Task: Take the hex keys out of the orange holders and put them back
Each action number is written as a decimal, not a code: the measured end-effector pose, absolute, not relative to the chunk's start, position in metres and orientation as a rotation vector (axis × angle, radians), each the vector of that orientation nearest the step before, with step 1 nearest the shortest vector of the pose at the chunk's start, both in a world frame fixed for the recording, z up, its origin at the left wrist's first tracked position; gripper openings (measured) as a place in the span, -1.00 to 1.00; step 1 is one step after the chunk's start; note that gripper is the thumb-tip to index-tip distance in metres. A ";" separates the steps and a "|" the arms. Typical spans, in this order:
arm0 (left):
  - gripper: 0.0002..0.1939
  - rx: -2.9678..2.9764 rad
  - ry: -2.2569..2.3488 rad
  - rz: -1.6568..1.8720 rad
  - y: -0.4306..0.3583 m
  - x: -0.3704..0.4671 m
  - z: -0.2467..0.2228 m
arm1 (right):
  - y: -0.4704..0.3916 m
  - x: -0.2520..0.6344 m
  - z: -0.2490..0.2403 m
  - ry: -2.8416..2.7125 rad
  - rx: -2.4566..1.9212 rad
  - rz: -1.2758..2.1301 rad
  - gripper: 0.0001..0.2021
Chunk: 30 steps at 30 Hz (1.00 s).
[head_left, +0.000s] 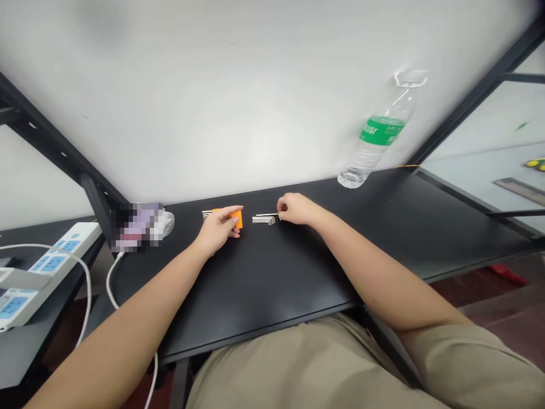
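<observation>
Orange holder (237, 219) was partly hidden by the L hand (218, 228), by which it was gripped w/ thumb in front; whether it was rested on the black desk (272, 278) couldn't be told. Metal rods (206, 215) were seen poking out on its L side, other ends covered. A thin key (266, 215) was pinched in the R hand (297, 208), one tip lost behind curled fingers. Bent keys (261, 220) were laid in a row btwn both hands, too small to be counted. Purple item (145, 218) was pixelated. L forearm (140, 307) was cut off lower left; both arms were stretched fwd.
</observation>
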<state>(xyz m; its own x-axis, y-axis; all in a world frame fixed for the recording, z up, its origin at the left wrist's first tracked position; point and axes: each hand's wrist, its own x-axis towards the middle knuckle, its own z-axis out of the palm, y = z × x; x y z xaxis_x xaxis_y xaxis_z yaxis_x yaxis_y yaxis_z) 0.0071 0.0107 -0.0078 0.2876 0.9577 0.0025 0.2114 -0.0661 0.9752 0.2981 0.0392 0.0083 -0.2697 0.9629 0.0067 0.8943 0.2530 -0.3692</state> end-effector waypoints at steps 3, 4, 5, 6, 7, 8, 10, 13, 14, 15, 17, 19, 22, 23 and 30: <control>-0.56 1.529 1.130 0.904 0.012 0.007 -0.009 | 0.038 0.297 0.010 -2.295 -1.792 0.479 -0.95; -0.57 1.528 1.128 0.911 0.012 0.008 -0.009 | 0.038 0.297 0.010 -2.279 -1.844 0.478 -0.95; -0.58 1.524 1.127 0.920 0.013 0.008 -0.009 | 0.038 0.297 0.010 -2.258 -1.902 0.469 -0.94; -0.59 1.516 1.124 0.931 0.013 0.008 -0.010 | 0.038 0.297 0.011 -2.233 -1.959 0.459 -0.93; -0.61 1.506 1.121 0.941 0.012 0.008 -0.010 | 0.038 0.298 0.011 -2.207 -1.999 0.451 -0.91; -0.63 1.496 1.116 0.951 0.012 0.008 -0.010 | 0.038 0.299 0.011 -2.184 -2.010 0.449 -0.90; -0.68 1.484 1.103 0.962 0.012 0.008 -0.010 | 0.037 0.302 0.012 -2.145 -1.931 0.475 -0.87; -0.68 1.482 1.098 0.969 0.010 0.007 -0.008 | 0.034 0.304 0.016 -2.053 -1.650 0.557 -0.81; -0.67 1.477 1.102 0.973 0.010 0.007 -0.007 | 0.032 0.303 0.017 -2.016 -1.564 0.595 -0.80; -0.66 1.468 1.106 0.980 0.010 0.007 -0.006 | 0.030 0.300 0.018 -1.986 -1.487 0.638 -0.80; -0.64 1.440 1.115 1.001 0.009 0.008 -0.004 | 0.025 0.293 0.020 -1.965 -1.341 0.717 -0.80; -0.63 1.413 1.118 1.027 0.008 0.009 -0.003 | 0.020 0.284 0.020 -1.987 -1.194 0.736 -0.81; -0.61 1.378 1.082 1.068 0.008 0.010 -0.003 | 0.014 0.274 0.017 -2.032 -1.023 0.651 -0.82; -0.61 1.369 1.066 1.077 0.008 0.011 -0.003 | 0.013 0.272 0.017 -2.048 -0.987 0.622 -0.82; -0.57 1.353 1.025 1.079 0.009 0.007 -0.004 | 0.008 0.268 0.019 -2.160 -0.852 0.360 -0.76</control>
